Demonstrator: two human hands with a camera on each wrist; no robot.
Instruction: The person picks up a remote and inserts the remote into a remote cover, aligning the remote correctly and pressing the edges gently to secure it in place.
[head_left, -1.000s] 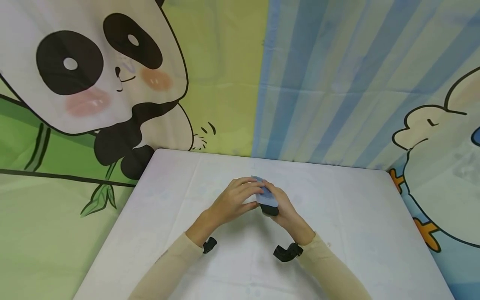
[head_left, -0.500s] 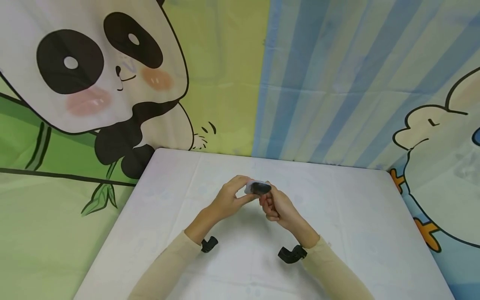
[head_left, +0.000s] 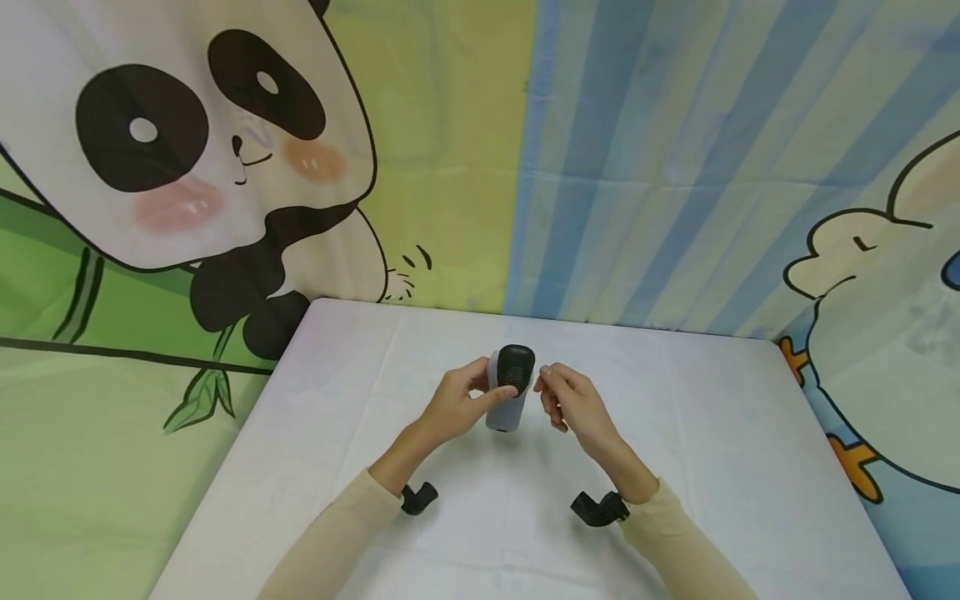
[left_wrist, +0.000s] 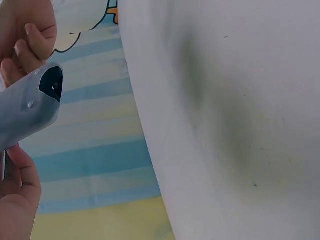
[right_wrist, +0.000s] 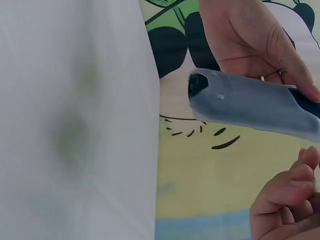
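A smooth grey-blue handheld device [head_left: 506, 414] with a rounded black panel [head_left: 516, 367] bearing tiny, unreadable print is held above the white table. My left hand [head_left: 454, 403] grips it from the left, thumb across the lower edge of the black panel and fingers behind. The right wrist view shows the grey casing [right_wrist: 245, 100] with a dark opening [right_wrist: 198, 86] at its end. Just right of the device, my right hand [head_left: 581, 408] stands apart from it. Its fingers [right_wrist: 285, 192] are loosely curled, with nothing visible in them.
A white-covered table [head_left: 450, 542] lies under both hands. Behind it hangs a printed cloth [head_left: 660, 167] with a panda, stripes and a white cartoon figure. Black wrist mounts [head_left: 600, 508] sit at the sleeve cuffs.
The device has turned in the left hand: its blue-grey face, then its end, showed earlier; now the black panel faces up. The right hand has let go and moved slightly right.
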